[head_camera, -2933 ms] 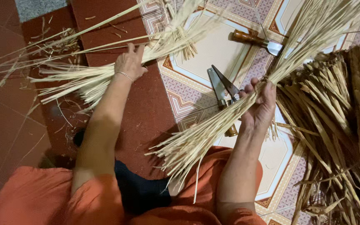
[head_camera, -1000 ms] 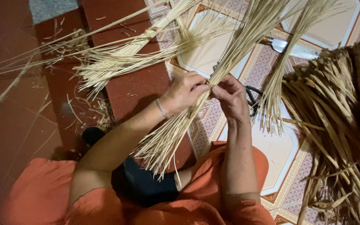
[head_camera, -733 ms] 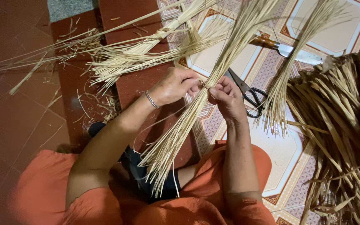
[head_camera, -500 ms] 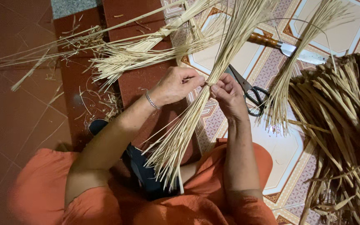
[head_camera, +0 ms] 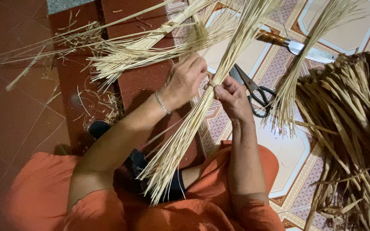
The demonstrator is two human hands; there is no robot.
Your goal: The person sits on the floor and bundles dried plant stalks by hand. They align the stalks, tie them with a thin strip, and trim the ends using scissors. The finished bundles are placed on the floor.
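While scissors [head_camera: 253,92] lie nearby, both hands, left [head_camera: 185,81] & right [head_camera: 232,96], grip straw bundle [head_camera: 193,124].

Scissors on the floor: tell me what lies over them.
The straw bundle held by the left hand and right hand crosses the blade tips of the scissors; tips hidden, black handles visible on the patterned tiles.

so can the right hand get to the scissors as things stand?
Probably yes: the scissors lie on the tiles just beside the right hand, nothing between. But that hand is pinching the straw bundle.
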